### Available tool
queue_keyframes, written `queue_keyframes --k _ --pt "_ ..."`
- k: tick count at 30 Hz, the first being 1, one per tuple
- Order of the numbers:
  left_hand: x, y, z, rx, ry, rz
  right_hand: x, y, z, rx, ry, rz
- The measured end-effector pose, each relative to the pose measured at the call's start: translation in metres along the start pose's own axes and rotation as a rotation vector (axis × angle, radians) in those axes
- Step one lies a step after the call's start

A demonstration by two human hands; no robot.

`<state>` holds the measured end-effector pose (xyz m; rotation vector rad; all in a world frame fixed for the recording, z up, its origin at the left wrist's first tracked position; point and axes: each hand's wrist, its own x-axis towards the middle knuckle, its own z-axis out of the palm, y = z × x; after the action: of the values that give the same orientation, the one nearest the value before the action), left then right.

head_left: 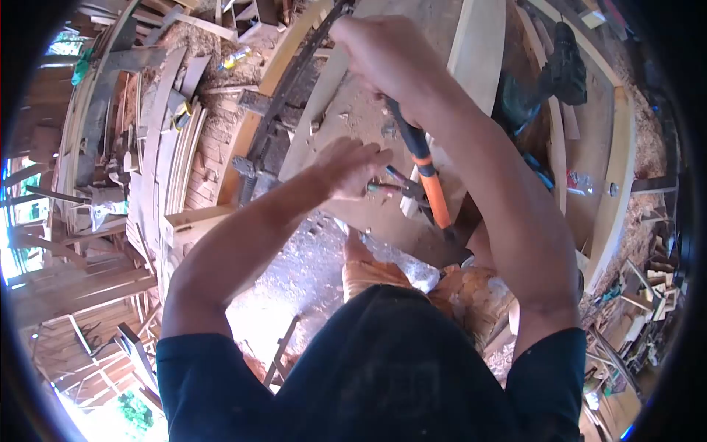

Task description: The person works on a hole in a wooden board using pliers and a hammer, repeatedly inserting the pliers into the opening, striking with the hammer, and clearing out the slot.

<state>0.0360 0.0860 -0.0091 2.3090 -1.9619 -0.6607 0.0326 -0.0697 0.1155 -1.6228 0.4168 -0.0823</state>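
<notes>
My right hand [390, 62] is at the top centre, its fingers closed round the black end of a hammer-like tool with an orange and black handle [433, 193]. The tool slants down to the right, its lower end near the board's edge. Below and left of it, my left hand [353, 168] is closed by the handles of pliers [394, 184], whose jaws point right, against or just behind the orange handle. Both hands are over a wide wooden board [368, 125] with small chips on it. Whether the pliers hold anything is hidden.
A long metal clamp [276, 103] runs along the board's left side. A dark cordless drill [567, 66] lies at the upper right. Curved timber pieces [622, 169] stand on the right. Stacked planks [180, 158] and shavings lie to the left.
</notes>
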Motion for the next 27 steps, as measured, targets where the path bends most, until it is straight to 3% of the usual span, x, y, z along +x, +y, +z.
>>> queue_keyframes --k 1,2,4,5,7,10,14,17,20,22,23,24,27 --pt "0.002 -0.005 0.003 -0.001 -0.04 -0.03 0.008 -0.005 0.008 0.005 0.026 0.145" --pt "0.007 -0.007 0.013 -0.011 -0.086 -0.052 0.015 -0.007 0.005 -0.029 -0.011 0.054" --pt "0.013 -0.018 0.047 -0.182 0.134 0.091 -0.003 0.003 -0.003 -0.065 -0.078 -0.013" --pt "0.014 -0.02 0.061 -0.253 0.235 0.174 -0.035 0.003 -0.014 -0.032 -0.013 -0.159" --pt "0.002 0.001 -0.005 0.219 -0.056 0.062 -0.043 -0.012 0.004 -0.023 0.033 -0.195" --pt "0.002 0.0 0.007 -0.056 0.081 0.032 -0.028 -0.005 -0.006 0.0 0.015 -0.027" --pt "0.001 0.001 0.006 -0.017 -0.024 -0.028 0.001 -0.006 0.007 -0.127 -0.009 0.019" --pt "-0.001 -0.005 0.022 -0.076 0.102 -0.004 0.015 -0.001 0.01 -0.09 -0.058 0.23" --pt "0.0 0.005 0.023 -0.073 0.097 0.065 -0.061 -0.003 -0.003 0.013 0.058 -0.216" --pt "-0.002 -0.001 0.017 0.041 0.109 0.094 -0.041 -0.014 -0.002 0.044 -0.01 -0.225" --pt "0.005 -0.013 0.033 -0.057 0.284 0.207 -0.048 -0.01 -0.01 0.02 -0.028 -0.155" --pt "0.003 0.002 0.012 -0.076 0.083 0.07 -0.048 -0.006 -0.014 0.031 -0.037 -0.084" --pt "0.004 0.004 -0.006 -0.044 0.02 0.024 -0.022 -0.003 -0.009 0.085 -0.061 -0.017"
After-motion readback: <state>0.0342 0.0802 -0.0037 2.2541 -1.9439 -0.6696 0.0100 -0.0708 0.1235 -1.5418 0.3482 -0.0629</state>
